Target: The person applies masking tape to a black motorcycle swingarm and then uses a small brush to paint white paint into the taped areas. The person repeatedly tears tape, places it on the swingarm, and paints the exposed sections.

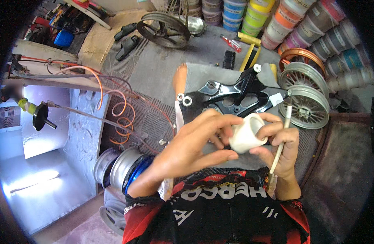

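Note:
My right hand (286, 144) grips a wide roll of white tape (247, 136), its fingers hooked into the hollow core. A slim off-white stick (281, 140) is also tucked between the fingers of that hand. To the left of the roll is my left hand (199, 140), thumb and fingers apart, the index fingertip at the roll's edge. Whether it presses on the tape I cannot tell. Beyond both hands lies a glossy black metal motorcycle part (235, 95) with white patches at some ends. It rests on a grey surface (207, 73); my hands hide its near portion.
Bare wheel rims (307, 106) stand at the right, with more rims (123, 166) at the left. Stacked paint tubs (286, 22) line the back right. Coiled orange hoses (123, 105) hang beside a lit booth (48, 162). Sandals (127, 46) and a dark wheel (163, 30) are at the back.

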The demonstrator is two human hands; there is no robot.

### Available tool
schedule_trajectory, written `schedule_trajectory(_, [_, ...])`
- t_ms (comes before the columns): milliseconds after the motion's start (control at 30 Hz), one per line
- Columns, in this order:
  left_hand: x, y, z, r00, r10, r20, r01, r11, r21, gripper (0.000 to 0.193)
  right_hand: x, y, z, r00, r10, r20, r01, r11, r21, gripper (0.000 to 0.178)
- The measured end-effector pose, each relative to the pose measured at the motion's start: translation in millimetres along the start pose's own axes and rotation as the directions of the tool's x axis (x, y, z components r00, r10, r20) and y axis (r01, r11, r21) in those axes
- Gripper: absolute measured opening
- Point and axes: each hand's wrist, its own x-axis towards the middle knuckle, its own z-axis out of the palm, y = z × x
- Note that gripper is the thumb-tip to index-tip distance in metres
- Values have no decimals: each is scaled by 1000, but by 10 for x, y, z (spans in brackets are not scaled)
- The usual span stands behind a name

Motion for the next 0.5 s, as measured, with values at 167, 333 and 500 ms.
schedule_trajectory(167, [135,-27,234,897,423,-130,-284,776,564,48,78,-73,-14,994,-95,-46,71,927,-369,55])
schedule_trajectory(333, [181,-129,265,874,462,-150,-309,767,563,37,114,-78,-11,993,-81,-90,32,895,-444,54])
schedule_trajectory(500, [261,-162,257,885,440,-154,-294,783,549,27,97,-72,-49,996,-63,-58,24,855,-519,51])
